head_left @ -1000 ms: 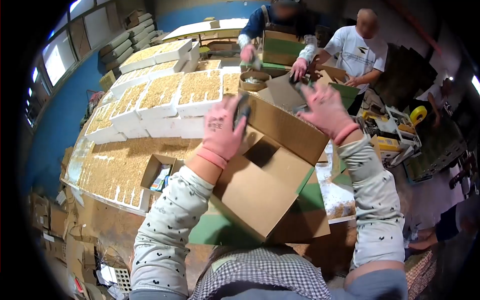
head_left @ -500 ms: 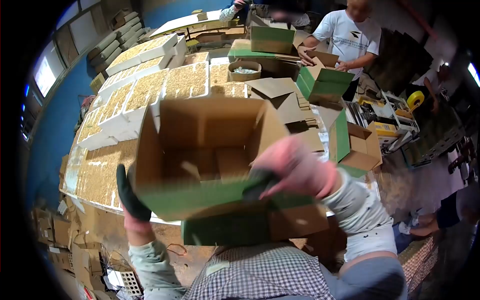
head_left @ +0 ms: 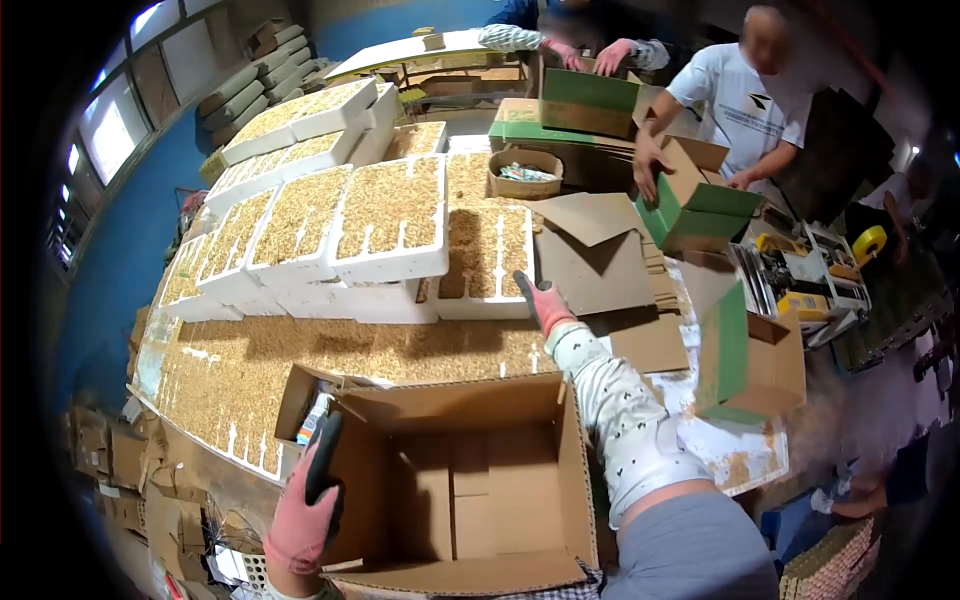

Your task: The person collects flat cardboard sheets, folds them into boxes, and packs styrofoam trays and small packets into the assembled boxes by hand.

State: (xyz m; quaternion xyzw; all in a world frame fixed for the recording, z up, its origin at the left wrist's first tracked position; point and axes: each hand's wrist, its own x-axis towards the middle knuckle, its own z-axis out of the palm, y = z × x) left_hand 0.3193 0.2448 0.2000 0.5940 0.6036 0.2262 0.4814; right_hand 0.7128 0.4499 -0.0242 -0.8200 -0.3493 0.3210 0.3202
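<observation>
An open-topped cardboard box [head_left: 490,480] sits close in front of my body, showing its bare brown inside. At its left wall is my left hand [head_left: 305,510], in a pink glove with dark fingers, thumb and fingers apart over the edge. Past its fingertips a small white and coloured packet [head_left: 315,418] rests by the left flap. My right hand [head_left: 545,302], gloved alike, reaches forward over the box with fingers stretched out. It is beside the right rim of a white foam tray [head_left: 485,310] filled with tan granular material; whether it touches is unclear.
More filled foam trays [head_left: 390,260] stand stacked at left. A round tub [head_left: 527,188] holds small packets. Flattened cardboard [head_left: 600,265] lies at right, near a green box [head_left: 725,350]. Across the table one person handles a box [head_left: 695,210]; another handles a box [head_left: 588,100] farther back.
The box has come down and closer to me, its opening now facing up. My right hand has left it and reached forward to the trays. My left hand has moved lower.
</observation>
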